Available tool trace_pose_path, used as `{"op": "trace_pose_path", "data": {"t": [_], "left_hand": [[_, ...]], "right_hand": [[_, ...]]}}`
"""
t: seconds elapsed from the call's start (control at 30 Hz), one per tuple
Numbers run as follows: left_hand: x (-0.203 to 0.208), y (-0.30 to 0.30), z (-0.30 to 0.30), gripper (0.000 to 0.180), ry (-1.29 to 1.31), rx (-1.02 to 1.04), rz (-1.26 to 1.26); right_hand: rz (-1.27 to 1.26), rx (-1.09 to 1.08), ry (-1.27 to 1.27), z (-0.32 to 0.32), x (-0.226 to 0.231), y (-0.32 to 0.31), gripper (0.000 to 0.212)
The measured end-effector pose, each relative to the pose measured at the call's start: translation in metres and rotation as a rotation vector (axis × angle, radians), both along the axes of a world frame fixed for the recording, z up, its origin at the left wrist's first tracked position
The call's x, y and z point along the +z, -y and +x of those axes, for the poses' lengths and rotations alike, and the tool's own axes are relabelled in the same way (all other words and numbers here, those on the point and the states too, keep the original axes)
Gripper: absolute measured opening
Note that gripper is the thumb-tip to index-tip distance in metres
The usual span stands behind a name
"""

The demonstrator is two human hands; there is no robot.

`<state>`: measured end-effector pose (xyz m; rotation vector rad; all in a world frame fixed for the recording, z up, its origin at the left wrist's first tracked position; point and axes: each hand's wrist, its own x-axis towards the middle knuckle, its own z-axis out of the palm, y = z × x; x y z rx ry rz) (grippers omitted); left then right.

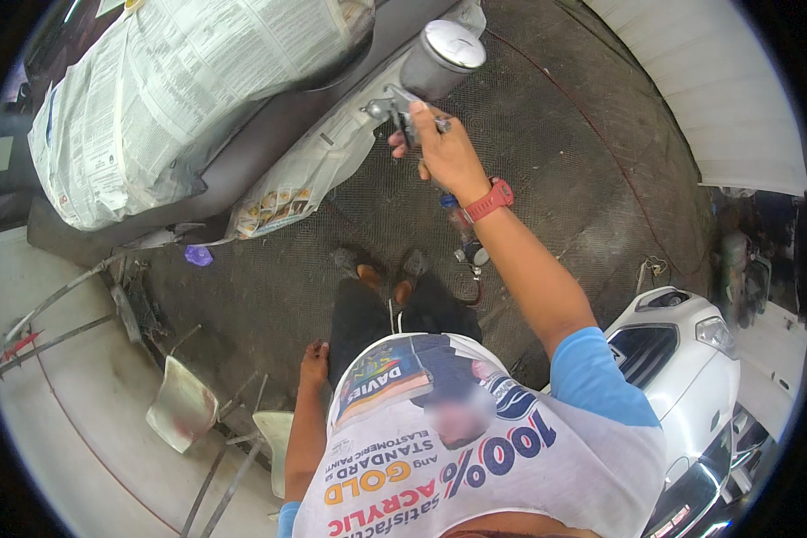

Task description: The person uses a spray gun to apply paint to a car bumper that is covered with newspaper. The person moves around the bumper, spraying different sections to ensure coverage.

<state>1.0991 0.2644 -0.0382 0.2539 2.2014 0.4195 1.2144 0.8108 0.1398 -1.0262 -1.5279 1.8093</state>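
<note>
My right hand [448,152], held out ahead of me, is closed around the handle of a metal spray gun [393,107]. A silver paint cup [441,61] with a shiny lid is attached to the gun. The nozzle points left, toward a grey car body panel [273,134] partly masked with newspaper [170,99]. Below that wrist, a small clear filter with a blue top [453,208] and a round gauge [478,255] shows, partly hidden by my forearm. My left hand [315,363] hangs beside my thigh, its fingers loosely apart with nothing visible in them.
More masking paper [305,179] hangs along the panel's lower edge. A thin hose [592,125] crosses the dark floor. At the right stands a white car front [681,359]. Metal rods [229,475] and white pieces [184,403] lie lower left, near a purple scrap [199,255].
</note>
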Motion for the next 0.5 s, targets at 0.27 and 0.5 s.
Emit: {"op": "trace_pose_path", "data": {"t": [0.27,0.5], "left_hand": [[-0.019,-0.063,-0.016,0.068,0.054,-0.004,0.096],[-0.029,-0.119,-0.034,0.064,0.135,-0.094,-0.072]], "right_hand": [[0.124,-0.037,0.243,-0.009,0.022,-0.083,0.059],[0.272,-0.070,0.292,0.011,0.040,-0.117,0.058]]}}
